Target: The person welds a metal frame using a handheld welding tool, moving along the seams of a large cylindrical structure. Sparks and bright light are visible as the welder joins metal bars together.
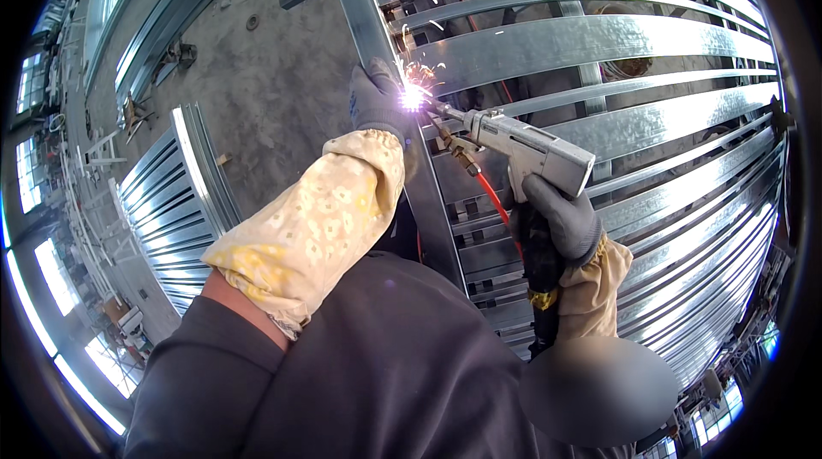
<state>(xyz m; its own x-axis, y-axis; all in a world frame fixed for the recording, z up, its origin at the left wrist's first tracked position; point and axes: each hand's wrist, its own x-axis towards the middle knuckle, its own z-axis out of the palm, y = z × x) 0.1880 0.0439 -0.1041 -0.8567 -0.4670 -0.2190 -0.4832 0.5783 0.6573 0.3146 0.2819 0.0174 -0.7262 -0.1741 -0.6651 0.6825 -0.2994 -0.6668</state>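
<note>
My right hand [565, 217], in a grey glove with a tan cuff, is closed around the grip of a silver, pistol-shaped welding gun [531, 146]. The gun's nozzle points left, and its tip meets a bright white-violet arc [413, 98] with orange sparks on a long galvanized steel bar [432, 219]. My left hand [375, 95], gloved in grey under a patterned yellow sleeve cover [317, 219], grips the bar just left of the arc; glare partly hides its fingertips. A red hose [497, 202] with brass fittings hangs below the nozzle.
Many parallel galvanized slats [599, 44] run off to the right from the bar, with gaps between them. Stacked metal panels [175, 202] stand at left above the concrete floor [274, 56]. A thick black cable [544, 262] drops from the gun's grip.
</note>
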